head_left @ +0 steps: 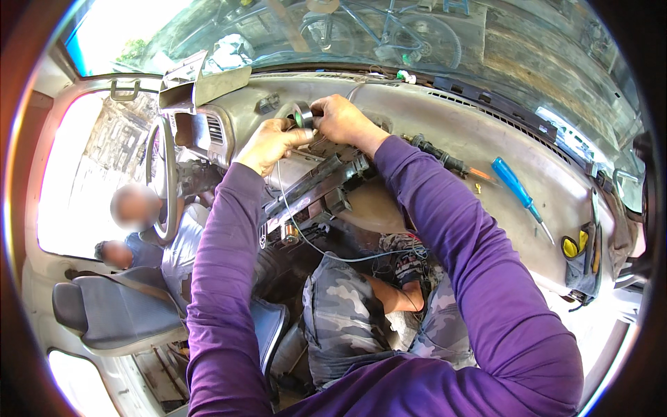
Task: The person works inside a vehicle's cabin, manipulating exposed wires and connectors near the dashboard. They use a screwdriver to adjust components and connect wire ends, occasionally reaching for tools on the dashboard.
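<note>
Over the dashboard, both my hands work close together at a dark roll of tape (303,115) with a green inner ring. My left hand (269,144) is closed, thumb and fingers pinching a thin wire (292,217). From there the pale wire hangs in a loop toward my legs. My right hand (345,124) is closed too, its fingertips against the roll's right side; the hand hides part of its grip. Below my hands lies a long dark bracket-like assembly (313,191), with an opening in the dash around it.
A blue screwdriver (513,182) and a dark tool with an orange shaft (445,158) lie on the dashboard to the right. A tool pouch (582,260) hangs at its right end. Left are the steering wheel (168,182), a seat (125,311) and two people.
</note>
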